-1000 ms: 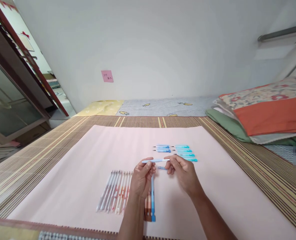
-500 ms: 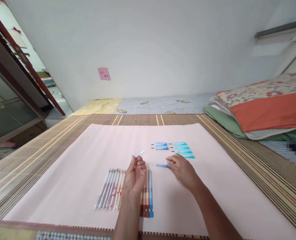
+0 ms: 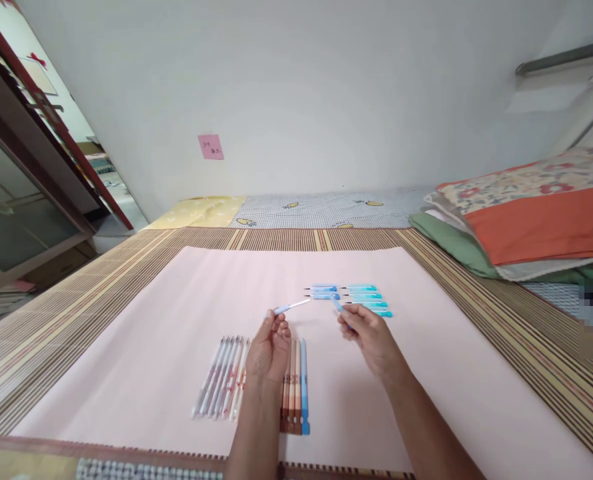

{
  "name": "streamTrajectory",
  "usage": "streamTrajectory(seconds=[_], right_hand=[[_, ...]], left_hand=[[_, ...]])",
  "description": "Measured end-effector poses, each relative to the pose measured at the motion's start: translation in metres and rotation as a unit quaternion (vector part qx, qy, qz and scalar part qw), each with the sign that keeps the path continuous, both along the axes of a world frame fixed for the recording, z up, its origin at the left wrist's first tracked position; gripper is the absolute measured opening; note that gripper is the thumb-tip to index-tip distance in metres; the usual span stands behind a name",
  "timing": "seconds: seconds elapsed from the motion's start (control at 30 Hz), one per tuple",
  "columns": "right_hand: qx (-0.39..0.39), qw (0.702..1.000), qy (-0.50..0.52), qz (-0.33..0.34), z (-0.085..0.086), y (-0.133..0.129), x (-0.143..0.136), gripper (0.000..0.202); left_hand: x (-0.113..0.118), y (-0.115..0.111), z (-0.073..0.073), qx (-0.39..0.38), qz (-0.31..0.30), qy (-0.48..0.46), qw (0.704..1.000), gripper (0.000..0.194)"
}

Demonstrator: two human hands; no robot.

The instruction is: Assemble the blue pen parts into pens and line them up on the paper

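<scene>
My left hand is closed on a pen refill, a thin white stick with a light-blue section at the fingers, pointing right. To its right, my right hand pinches a short blue pen barrel tilted up to the left. The two pieces are apart. Behind the hands lie several blue pens and several turquoise pens, dark tips pointing left. Under and beside my left arm are a row of pale pens, brown pens and one blue pen; my forearm hides part of the row.
A large pale pink sheet covers a striped bamboo mat. Folded bedding with an orange band is piled at the right. Along the white wall lies checked cloth; a pink note is stuck above it.
My right hand has lifted the blue barrel off the pink sheet and tilted it upward. In my left hand, more of the white stick shows, now reaching further right.
</scene>
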State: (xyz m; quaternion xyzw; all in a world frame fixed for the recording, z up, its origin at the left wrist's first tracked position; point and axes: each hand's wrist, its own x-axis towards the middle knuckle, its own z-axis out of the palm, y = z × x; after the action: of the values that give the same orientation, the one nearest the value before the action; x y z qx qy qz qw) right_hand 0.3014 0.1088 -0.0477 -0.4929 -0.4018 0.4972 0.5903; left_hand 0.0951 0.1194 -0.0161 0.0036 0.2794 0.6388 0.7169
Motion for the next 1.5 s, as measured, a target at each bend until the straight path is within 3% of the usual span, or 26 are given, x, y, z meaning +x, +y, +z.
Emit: streamTrajectory(seconds=[0.13,0.37,0.53,0.8,1.1,1.33,1.5], right_hand=[[-0.005,0.991,0.137,0.003,0.02,-0.007,-0.002,0.035],[0.0,0.995,0.104,0.009,0.037,-0.015,-0.01,0.031],[0.006,0.996,0.093,0.018,0.036,-0.015,-0.009,0.03],[0.04,0.999,-0.006,0.011,0.033,-0.016,-0.003,0.028],[0.098,0.99,-0.105,0.015,0.046,-0.021,-0.009,0.025],[0.053,0.998,-0.027,0.013,0.034,-0.019,-0.018,0.028],[0.066,0.998,0.016,-0.002,0.031,-0.019,-0.023,0.024]], left_hand=[[0.001,0.0,-0.002,0.002,0.01,0.015,1.0,0.025],[0.004,-0.001,-0.006,0.035,0.009,0.058,0.998,0.011],[0.004,-0.001,-0.008,0.057,0.012,0.094,0.994,0.01],[0.0,0.001,-0.015,0.096,0.018,0.149,0.984,0.027],[0.004,-0.005,-0.004,0.105,-0.01,0.217,0.97,0.039],[0.007,-0.007,-0.003,0.09,-0.03,0.21,0.973,0.043],[0.01,-0.008,-0.001,0.084,-0.045,0.183,0.978,0.046]])
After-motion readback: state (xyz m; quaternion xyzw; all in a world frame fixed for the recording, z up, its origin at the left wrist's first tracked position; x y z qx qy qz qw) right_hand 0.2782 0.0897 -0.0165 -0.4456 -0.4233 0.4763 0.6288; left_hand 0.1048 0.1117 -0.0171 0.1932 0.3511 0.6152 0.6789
